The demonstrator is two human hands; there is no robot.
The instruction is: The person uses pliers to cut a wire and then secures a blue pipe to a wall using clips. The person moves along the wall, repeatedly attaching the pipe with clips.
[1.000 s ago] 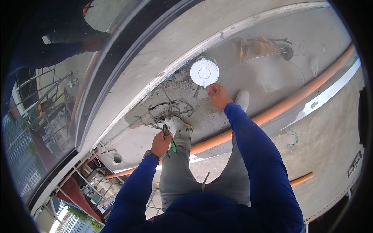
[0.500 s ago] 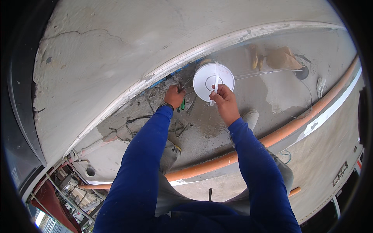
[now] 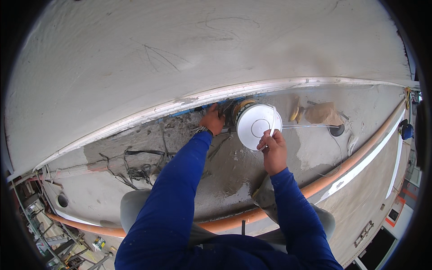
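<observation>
A round white bucket, its flat ringed face turned up, stands on the wet grey ledge in front of me. The fingers of my right hand are closed on its white strap-like handle at the rim. To the left of the bucket, my left hand is closed at the foot of the wall. A dark piece of a hand tool shows between its thumb and fingers; the green handles seen earlier are hidden now. Behind the bucket sits a brownish round object, partly covered.
Dark tangled straps lie left of my arm. Thin pale wires run right to a round hole. Brown paper and yellowish gloves lie beyond. An orange pipe borders the near edge; a pale wall rises at the far side.
My view has swung, showing more of the right side. My left hand has come closer to the wall foot, hiding the green handles. My right hand still holds the bucket handle, now nearer the right rim.
</observation>
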